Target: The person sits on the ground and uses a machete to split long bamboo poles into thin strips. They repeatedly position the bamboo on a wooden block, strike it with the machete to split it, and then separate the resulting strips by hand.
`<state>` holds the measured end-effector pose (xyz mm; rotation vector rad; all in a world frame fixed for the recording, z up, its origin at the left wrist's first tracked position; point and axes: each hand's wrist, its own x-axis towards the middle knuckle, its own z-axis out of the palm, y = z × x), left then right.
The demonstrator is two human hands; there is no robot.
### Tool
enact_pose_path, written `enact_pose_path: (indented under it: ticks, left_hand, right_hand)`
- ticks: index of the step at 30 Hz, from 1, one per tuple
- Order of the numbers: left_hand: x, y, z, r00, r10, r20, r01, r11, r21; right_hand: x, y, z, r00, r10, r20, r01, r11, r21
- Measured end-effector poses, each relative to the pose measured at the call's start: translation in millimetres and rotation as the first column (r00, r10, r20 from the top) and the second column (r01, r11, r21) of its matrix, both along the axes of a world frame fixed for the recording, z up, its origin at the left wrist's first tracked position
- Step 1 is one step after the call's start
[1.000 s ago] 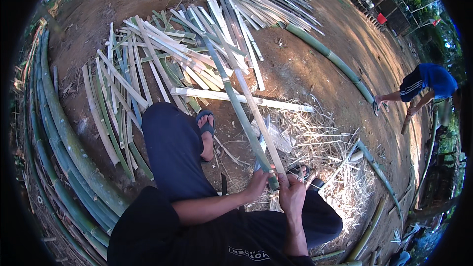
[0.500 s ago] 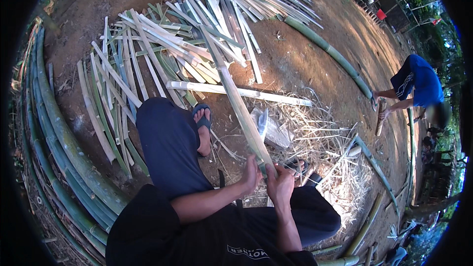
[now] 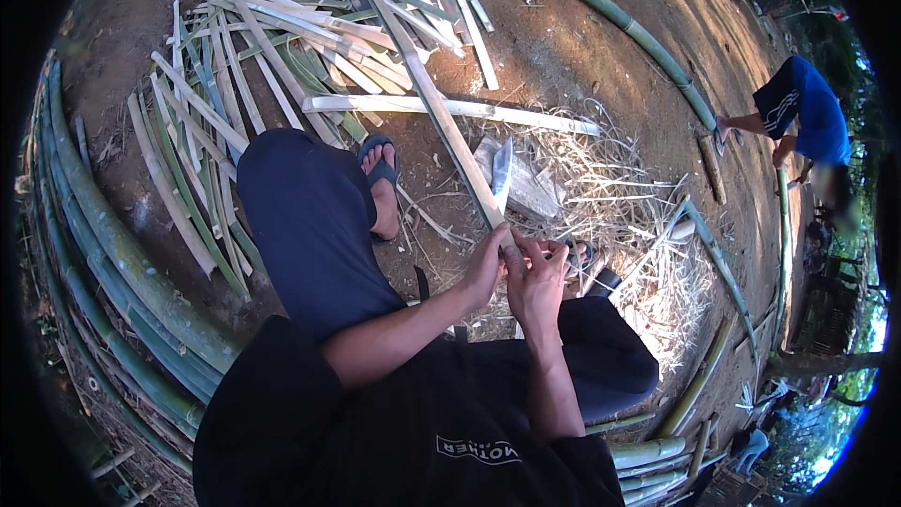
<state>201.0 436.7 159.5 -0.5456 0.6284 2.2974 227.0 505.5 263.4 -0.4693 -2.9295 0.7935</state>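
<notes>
The left hand (image 3: 483, 268) and right hand (image 3: 535, 286) both grasp the near end of the bamboo strip (image 3: 457, 145), presumably to steady its long overhang. The strip extends forward and leftward from the hands, passing just left of the blade (image 3: 503, 171); far-end support cannot be determined.

Illumination: uneven daylight. Glare whitens the shavings (image 3: 671, 319) at right; dappled shadow crosses the far-right ground (image 3: 690, 38). Fisheye distortion bends the green poles (image 3: 131, 272) at left; rim black. Co-worker's head (image 3: 834, 205) blurred.
</notes>
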Motion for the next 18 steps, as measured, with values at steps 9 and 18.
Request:
enact_pose_path:
  ticks: [9, 18]
  left_hand:
    - [-4, -3, -2, 0.995, -0.077, -0.059, 0.075, 0.996, -0.039]
    - [-8, -4, 1, 0.986, -0.109, -0.130, 0.100, 0.992, -0.074]
  right_hand:
    - [3, 15, -6, 0.993, -0.033, 0.113, 0.046, 0.993, -0.108]
    - [1, 49, -18, 0.945, -0.037, 0.326, 0.211, 0.829, -0.518]
